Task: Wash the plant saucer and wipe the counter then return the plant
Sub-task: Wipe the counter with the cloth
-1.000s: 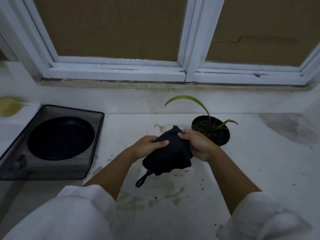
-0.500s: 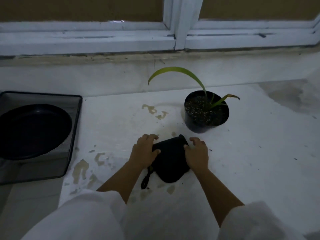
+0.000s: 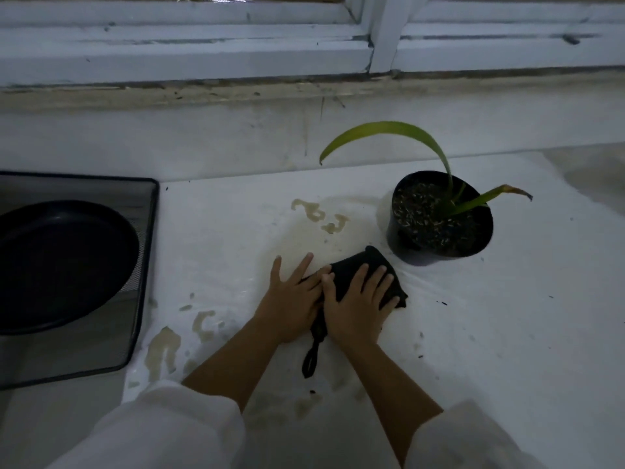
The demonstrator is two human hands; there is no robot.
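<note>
Left hand (image 3: 293, 303) and right hand (image 3: 359, 307) lie side by side, palms down, fingers spread, forearms bare below white sleeves.

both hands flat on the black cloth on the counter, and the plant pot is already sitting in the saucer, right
Not quite. In the head view the plant pot stands directly on the counter; the saucer lies empty in the mesh tray. Both hands, left hand and right hand, do press the black cloth.

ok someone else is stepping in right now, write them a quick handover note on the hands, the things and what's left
Left hand: flat, fingers spread, on the black cloth's left edge.
Right hand: flat on the cloth, pressing it to the counter.
Saucer: in the mesh tray at left; whether it is washed cannot be told.
Potted plant: on the counter, right of the cloth.
Left: brownish puddles remain; finish wiping, then return the plant.
</note>
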